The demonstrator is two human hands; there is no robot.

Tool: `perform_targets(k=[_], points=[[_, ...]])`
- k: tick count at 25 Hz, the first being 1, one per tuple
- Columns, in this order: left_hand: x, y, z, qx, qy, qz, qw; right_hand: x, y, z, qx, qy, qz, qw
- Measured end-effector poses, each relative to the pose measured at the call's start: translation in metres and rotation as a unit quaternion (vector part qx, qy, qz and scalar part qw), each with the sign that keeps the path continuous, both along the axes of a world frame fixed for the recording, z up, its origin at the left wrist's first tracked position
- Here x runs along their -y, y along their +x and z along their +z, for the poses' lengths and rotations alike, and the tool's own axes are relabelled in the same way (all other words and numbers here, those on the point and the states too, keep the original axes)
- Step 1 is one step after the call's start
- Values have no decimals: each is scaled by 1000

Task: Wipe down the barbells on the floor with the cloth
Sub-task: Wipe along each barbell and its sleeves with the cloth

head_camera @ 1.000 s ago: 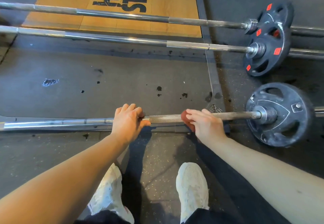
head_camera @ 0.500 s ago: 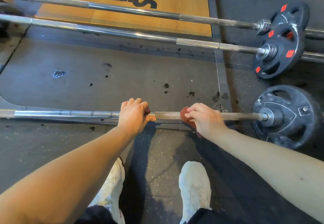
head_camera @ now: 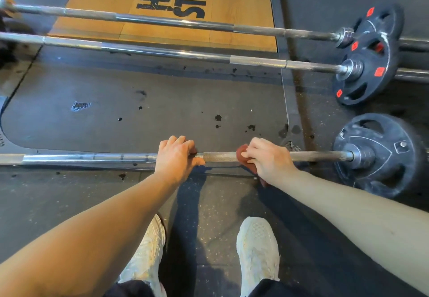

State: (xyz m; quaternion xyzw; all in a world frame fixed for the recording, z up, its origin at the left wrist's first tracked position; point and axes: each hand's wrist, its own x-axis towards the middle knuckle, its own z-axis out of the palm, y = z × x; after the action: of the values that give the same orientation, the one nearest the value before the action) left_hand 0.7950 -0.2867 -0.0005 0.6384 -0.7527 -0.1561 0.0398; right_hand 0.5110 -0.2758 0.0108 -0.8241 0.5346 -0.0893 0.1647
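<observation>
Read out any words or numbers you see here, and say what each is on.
"HAM": black print on the wooden platform, cut off by the frame edge.
"STRE": beside it, same platform, also cut off.
Red tags on the far plates and raised marks on the nearest plate: unreadable.

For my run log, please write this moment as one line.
stage: wiping nearest barbell | left hand: grips it | right hand: holds red cloth on it | other barbells: not touched
</observation>
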Motion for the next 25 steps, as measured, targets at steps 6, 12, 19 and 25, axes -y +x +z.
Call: perform_targets(k=[6, 12, 19, 25], points=[[-3, 2, -3, -22, -6, 4, 1000, -2, 22, -10, 26, 36, -116, 992], [0, 4, -9, 7, -25, 9, 1000, -1, 99, 2, 50, 13, -31, 998], [-2, -2, -7, -28, -9, 0, 1000, -19, -40, 13, 1, 63, -341, 938], [-3, 4, -8, 11, -32, 3, 999, -5, 126, 14, 85, 128, -209, 966]])
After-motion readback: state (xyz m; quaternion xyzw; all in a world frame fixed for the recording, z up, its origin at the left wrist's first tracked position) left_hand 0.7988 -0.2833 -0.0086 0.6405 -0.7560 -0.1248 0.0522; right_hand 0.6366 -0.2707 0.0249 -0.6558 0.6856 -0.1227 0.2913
